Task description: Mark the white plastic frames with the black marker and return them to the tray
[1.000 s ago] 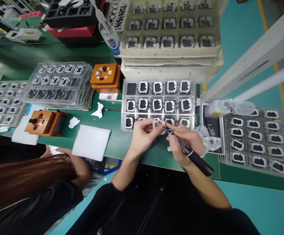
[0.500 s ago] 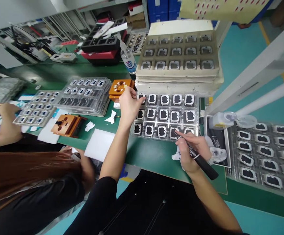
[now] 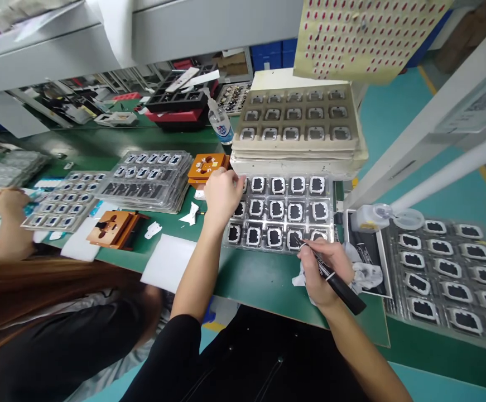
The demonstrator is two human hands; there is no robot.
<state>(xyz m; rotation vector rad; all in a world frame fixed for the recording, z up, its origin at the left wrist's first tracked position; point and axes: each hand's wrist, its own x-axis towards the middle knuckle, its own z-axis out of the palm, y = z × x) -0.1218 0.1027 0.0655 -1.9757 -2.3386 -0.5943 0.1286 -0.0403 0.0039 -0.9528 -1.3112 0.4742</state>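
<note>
A clear plastic tray point(image 3: 263, 220) lies in front of me, holding rows of white square frames with dark centres. My left hand point(image 3: 225, 195) is bent over its upper left corner, thumb across the corner pocket; the fingertips are partly hidden behind the hand. In my right hand point(image 3: 328, 271) is a black marker pen point(image 3: 343, 289), its thick end toward me. The pen's tip is at a white frame point(image 3: 295, 240) in the tray's nearest row; whether it touches is too small to tell. Beneath that hand sits a crumpled white cloth point(image 3: 366, 277).
Behind the tray rises a stack of beige trays point(image 3: 297, 146), beside a pump bottle point(image 3: 220, 120) and an orange fixture point(image 3: 206, 167). At right are a small plastic bottle point(image 3: 368, 216) and more filled trays point(image 3: 431, 279). A co-worker's arm point(image 3: 14, 229) is at left.
The camera view has tilted up, so the bench things sit lower in the picture. My left fingers look more curled at the tray's corner. The pen stays at the same nearest-row frame.
</note>
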